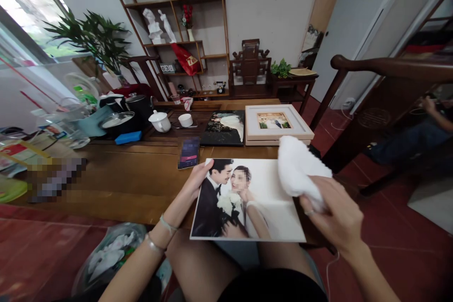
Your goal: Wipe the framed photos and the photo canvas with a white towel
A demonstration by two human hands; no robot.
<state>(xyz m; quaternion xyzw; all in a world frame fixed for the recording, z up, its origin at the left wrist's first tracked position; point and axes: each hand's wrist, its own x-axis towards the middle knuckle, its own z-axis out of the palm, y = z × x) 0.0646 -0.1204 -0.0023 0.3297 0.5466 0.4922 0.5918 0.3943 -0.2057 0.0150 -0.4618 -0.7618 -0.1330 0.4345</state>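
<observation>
A white-backed photo panel (272,219) with a picture of a couple and white flowers is tilted over my lap at the table's front edge. My left hand (201,177) grips its upper left edge, the thumb on the front and the other fingers hidden behind. In my right hand (334,210) is a bunched white cloth (299,165), held above the panel's upper right corner. Part of the cloth overlaps the panel in view; whether it touches the surface I cannot tell. A ring shows on a right-hand finger.
Beyond the panel, a phone (188,153), a dark photo panel (222,128) and a framed picture (249,122) lie on the wooden table (116,174). A lidded white cup (160,121) and blue block (128,138) stand left. A chair (375,68) stands right, a bagged bin (109,255) below.
</observation>
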